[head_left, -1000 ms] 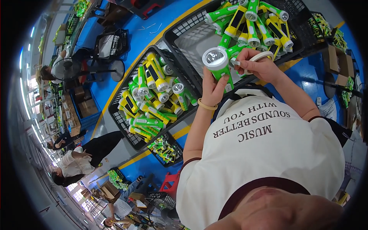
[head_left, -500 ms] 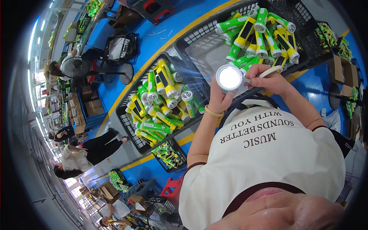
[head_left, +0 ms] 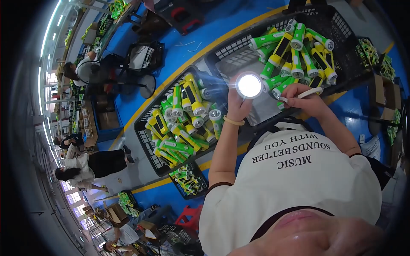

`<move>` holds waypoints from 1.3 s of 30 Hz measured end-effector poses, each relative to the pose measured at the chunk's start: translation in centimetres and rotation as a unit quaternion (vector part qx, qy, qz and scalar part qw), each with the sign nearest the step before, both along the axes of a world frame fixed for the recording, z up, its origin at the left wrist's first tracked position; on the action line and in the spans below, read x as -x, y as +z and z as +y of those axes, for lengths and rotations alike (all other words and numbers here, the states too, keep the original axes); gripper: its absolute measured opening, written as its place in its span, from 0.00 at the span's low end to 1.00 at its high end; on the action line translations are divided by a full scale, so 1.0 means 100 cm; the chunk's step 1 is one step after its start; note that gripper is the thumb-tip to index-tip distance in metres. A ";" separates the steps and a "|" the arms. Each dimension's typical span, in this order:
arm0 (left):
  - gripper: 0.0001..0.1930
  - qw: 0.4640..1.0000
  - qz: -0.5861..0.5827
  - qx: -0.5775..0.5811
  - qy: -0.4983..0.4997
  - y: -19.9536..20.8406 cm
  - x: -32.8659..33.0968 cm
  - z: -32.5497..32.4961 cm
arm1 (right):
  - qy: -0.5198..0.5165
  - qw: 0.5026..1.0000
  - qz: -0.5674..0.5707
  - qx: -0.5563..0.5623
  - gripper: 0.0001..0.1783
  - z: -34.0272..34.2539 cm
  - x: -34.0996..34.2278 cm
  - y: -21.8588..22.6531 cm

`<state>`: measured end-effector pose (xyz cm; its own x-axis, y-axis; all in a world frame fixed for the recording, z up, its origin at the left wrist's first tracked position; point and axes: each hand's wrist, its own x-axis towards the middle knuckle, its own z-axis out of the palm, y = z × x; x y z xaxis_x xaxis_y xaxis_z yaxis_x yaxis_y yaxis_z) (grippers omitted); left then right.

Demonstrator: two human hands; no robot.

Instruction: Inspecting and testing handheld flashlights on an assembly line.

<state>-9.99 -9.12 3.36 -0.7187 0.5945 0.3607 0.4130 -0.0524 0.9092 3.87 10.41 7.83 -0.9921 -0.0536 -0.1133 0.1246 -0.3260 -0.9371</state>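
Note:
My left hand (head_left: 237,106) holds up a flashlight (head_left: 250,85) whose round lens is lit bright white and faces the camera. My right hand (head_left: 302,99) grips a thin white strap (head_left: 308,93) beside it. Just beyond both hands a black plastic crate (head_left: 341,30) holds several green-and-yellow flashlights (head_left: 299,47) piled at its right end. To the left a second black crate (head_left: 147,147) is filled with several more yellow-and-green flashlights (head_left: 183,119).
A small black basket (head_left: 188,181) of flashlights sits on the blue floor with yellow lines. A red stool (head_left: 188,215) is below it. Other people (head_left: 81,164) work at the left, near a fan (head_left: 89,70) and cardboard boxes (head_left: 384,100).
The flashlight in my left hand has been switched on and turned so its lens faces up. Both hands have drifted slightly right and lower in the picture.

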 end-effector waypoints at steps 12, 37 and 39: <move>0.26 0.992 -0.047 -0.101 -0.064 0.004 0.009 -0.002 | 0.160 0.809 0.348 -0.446 0.09 -0.034 0.045 0.080; 0.24 0.965 -0.208 -0.121 -0.108 0.011 0.036 -0.025 | 0.108 0.773 0.352 -0.517 0.11 -0.045 0.058 0.056; 0.24 0.985 -0.123 -0.064 -0.100 0.020 0.031 -0.026 | 0.065 0.758 0.429 -0.488 0.06 -0.046 0.064 0.068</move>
